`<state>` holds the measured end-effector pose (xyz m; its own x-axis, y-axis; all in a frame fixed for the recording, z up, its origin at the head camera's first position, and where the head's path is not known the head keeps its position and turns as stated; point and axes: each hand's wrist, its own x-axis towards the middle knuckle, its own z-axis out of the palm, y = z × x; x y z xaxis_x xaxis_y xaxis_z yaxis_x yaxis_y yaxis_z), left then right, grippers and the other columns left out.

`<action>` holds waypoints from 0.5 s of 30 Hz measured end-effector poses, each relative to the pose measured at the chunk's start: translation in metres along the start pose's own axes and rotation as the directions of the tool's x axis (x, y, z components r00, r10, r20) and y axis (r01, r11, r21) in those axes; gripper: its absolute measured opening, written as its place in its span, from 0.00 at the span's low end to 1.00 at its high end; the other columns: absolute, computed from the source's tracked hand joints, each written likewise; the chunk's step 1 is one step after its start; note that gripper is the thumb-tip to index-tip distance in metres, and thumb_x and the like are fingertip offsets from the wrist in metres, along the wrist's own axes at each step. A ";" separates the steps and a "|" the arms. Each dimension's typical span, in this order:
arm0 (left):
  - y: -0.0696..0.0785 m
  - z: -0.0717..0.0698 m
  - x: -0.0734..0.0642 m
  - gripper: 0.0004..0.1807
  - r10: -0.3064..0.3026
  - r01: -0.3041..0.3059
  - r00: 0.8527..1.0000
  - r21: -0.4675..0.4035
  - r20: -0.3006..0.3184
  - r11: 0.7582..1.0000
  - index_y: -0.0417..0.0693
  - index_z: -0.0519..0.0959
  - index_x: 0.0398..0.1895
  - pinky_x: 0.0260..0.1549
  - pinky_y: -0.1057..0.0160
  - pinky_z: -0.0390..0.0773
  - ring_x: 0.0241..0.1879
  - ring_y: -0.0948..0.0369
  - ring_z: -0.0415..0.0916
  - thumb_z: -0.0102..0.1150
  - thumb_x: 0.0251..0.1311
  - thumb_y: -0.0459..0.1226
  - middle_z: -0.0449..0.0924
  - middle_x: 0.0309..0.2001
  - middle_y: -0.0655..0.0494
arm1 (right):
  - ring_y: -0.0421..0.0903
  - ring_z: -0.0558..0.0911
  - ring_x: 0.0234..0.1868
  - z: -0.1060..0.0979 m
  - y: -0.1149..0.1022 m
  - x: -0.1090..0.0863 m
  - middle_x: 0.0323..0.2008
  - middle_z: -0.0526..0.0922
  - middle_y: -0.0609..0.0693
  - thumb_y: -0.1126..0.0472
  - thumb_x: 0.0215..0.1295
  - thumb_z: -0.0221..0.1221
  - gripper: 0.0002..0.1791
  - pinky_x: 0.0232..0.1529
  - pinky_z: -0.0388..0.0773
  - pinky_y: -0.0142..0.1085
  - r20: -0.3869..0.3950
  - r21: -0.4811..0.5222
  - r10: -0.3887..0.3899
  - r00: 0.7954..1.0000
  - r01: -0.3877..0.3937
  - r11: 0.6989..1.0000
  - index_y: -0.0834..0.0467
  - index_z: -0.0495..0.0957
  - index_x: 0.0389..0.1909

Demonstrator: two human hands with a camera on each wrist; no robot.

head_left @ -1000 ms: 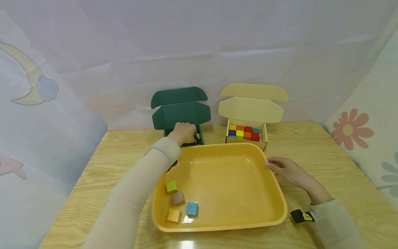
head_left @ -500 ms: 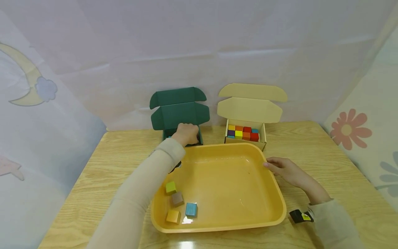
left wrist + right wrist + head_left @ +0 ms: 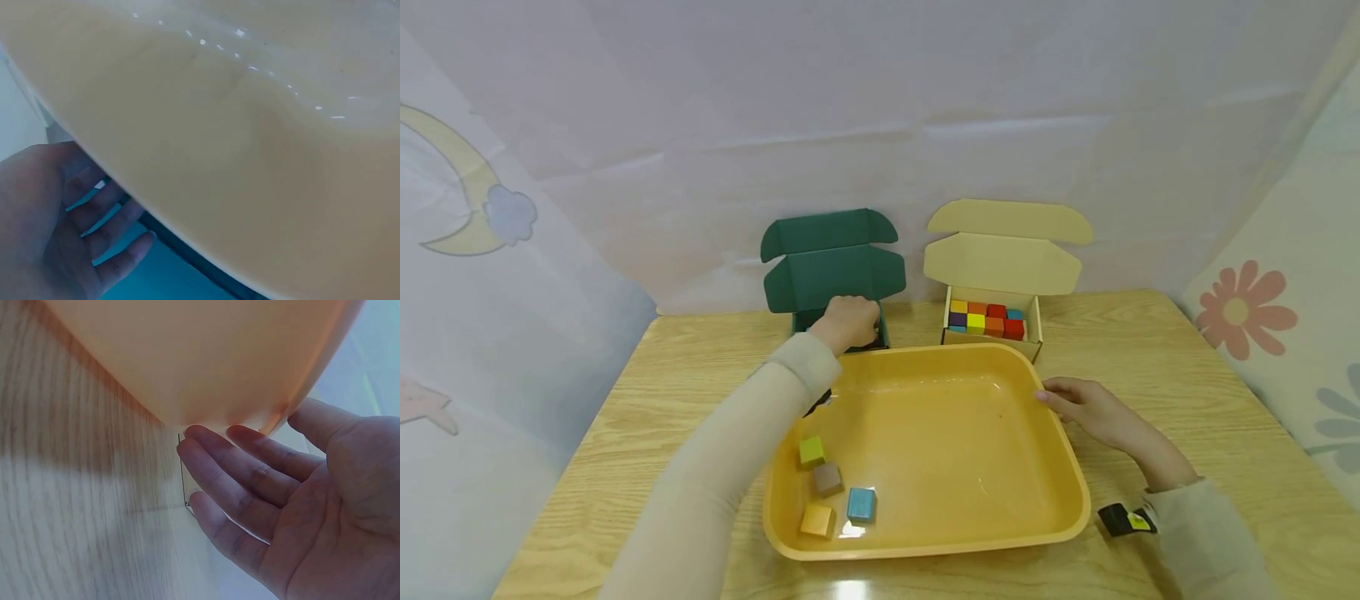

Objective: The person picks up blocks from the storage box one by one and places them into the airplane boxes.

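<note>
My left hand reaches down into the green box, whose lid stands up behind it. In the left wrist view, the fingers are spread over the teal inside of the box. The yellow tray's rim hides the thumb tip and some fingertips, so I cannot tell whether they pinch anything. My right hand holds the right side of the yellow tray. Its thumb lies at the rim, and the fingers rest against the outer wall. Inside the tray lie a lime cube, a brownish cube, a blue cube and an orange-yellow cube.
A cream box with its lid up stands behind the tray, filled with several colored cubes. Both boxes sit close to the backdrop at the wooden table's far edge. My left forearm crosses the tray's left side.
My left hand has shifted slightly right inside the green box; the purple and yellow cubes seen beside it earlier no longer show. The right hand and the tray keep their places.
</note>
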<state>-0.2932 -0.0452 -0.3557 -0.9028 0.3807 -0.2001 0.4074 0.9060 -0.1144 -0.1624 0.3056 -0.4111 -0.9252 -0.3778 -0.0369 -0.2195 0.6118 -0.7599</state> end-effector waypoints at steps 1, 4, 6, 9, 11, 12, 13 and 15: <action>0.000 -0.001 -0.001 0.15 0.004 -0.004 1.000 0.001 0.000 1.000 0.50 0.71 0.24 0.30 0.60 0.68 0.27 0.58 0.67 0.56 0.71 0.41 0.67 0.24 0.56 | 0.59 0.81 0.51 0.000 0.000 0.000 0.52 0.81 0.66 0.57 0.78 0.51 0.24 0.44 0.83 0.47 0.000 -0.001 0.001 1.000 -0.001 1.000 0.74 0.72 0.60; 0.000 -0.005 -0.006 0.16 0.021 -0.022 1.000 -0.019 -0.018 1.000 0.49 0.72 0.23 0.30 0.61 0.68 0.27 0.58 0.66 0.54 0.72 0.41 0.66 0.24 0.56 | 0.60 0.81 0.51 0.000 0.000 0.000 0.52 0.81 0.67 0.57 0.78 0.50 0.24 0.45 0.83 0.48 0.001 0.002 0.001 1.000 -0.001 1.000 0.74 0.71 0.60; -0.002 -0.007 -0.009 0.16 0.048 -0.051 0.997 -0.037 -0.062 0.998 0.49 0.74 0.23 0.29 0.62 0.69 0.26 0.59 0.67 0.53 0.72 0.40 0.69 0.24 0.55 | 0.61 0.81 0.52 0.000 0.000 0.000 0.52 0.80 0.67 0.56 0.78 0.50 0.24 0.45 0.82 0.49 0.002 0.004 0.001 1.000 -0.001 1.000 0.74 0.71 0.60; -0.005 -0.012 -0.015 0.13 0.078 -0.086 0.990 -0.069 -0.114 0.994 0.49 0.83 0.31 0.33 0.62 0.76 0.30 0.58 0.75 0.53 0.72 0.40 0.79 0.31 0.55 | 0.61 0.80 0.52 0.000 0.000 -0.001 0.53 0.80 0.67 0.56 0.78 0.50 0.24 0.45 0.82 0.49 0.003 0.007 -0.001 1.000 0.001 1.000 0.74 0.71 0.60; -0.006 -0.016 -0.019 0.12 0.089 -0.099 0.987 -0.074 -0.134 0.992 0.49 0.86 0.44 0.40 0.58 0.81 0.38 0.56 0.80 0.52 0.73 0.40 0.84 0.42 0.54 | 0.61 0.80 0.52 0.000 0.000 -0.001 0.53 0.80 0.67 0.56 0.78 0.50 0.24 0.45 0.82 0.49 0.003 0.007 -0.004 1.000 0.004 1.000 0.74 0.72 0.60; -0.007 -0.018 -0.021 0.13 0.088 -0.099 0.987 -0.076 -0.134 0.992 0.49 0.84 0.51 0.45 0.56 0.81 0.42 0.55 0.81 0.52 0.73 0.41 0.84 0.48 0.53 | 0.61 0.80 0.52 0.000 0.000 -0.001 0.53 0.80 0.67 0.56 0.78 0.50 0.24 0.45 0.82 0.49 0.003 0.008 -0.006 1.000 0.006 1.000 0.74 0.72 0.60; -0.007 -0.019 -0.024 0.15 0.094 -0.105 0.985 -0.071 -0.144 0.992 0.49 0.83 0.55 0.47 0.54 0.81 0.46 0.55 0.81 0.52 0.74 0.42 0.83 0.51 0.54 | 0.61 0.80 0.52 0.000 0.000 -0.001 0.53 0.80 0.67 0.56 0.78 0.50 0.24 0.45 0.82 0.49 0.003 0.007 -0.007 1.000 0.007 1.000 0.74 0.72 0.60; -0.006 -0.020 -0.028 0.15 0.115 -0.126 0.979 -0.057 -0.170 0.990 0.51 0.83 0.56 0.46 0.54 0.81 0.47 0.55 0.81 0.53 0.73 0.42 0.83 0.53 0.54 | 0.61 0.80 0.52 0.000 0.000 -0.001 0.52 0.80 0.67 0.56 0.78 0.50 0.24 0.45 0.82 0.49 0.003 0.006 -0.006 1.000 0.006 1.000 0.74 0.72 0.60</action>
<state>-0.2731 -0.0573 -0.3295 -0.8604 0.5078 -0.0438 0.5092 0.8600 -0.0326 -0.1617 0.3057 -0.4110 -0.9228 -0.3837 -0.0339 -0.2236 0.6053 -0.7639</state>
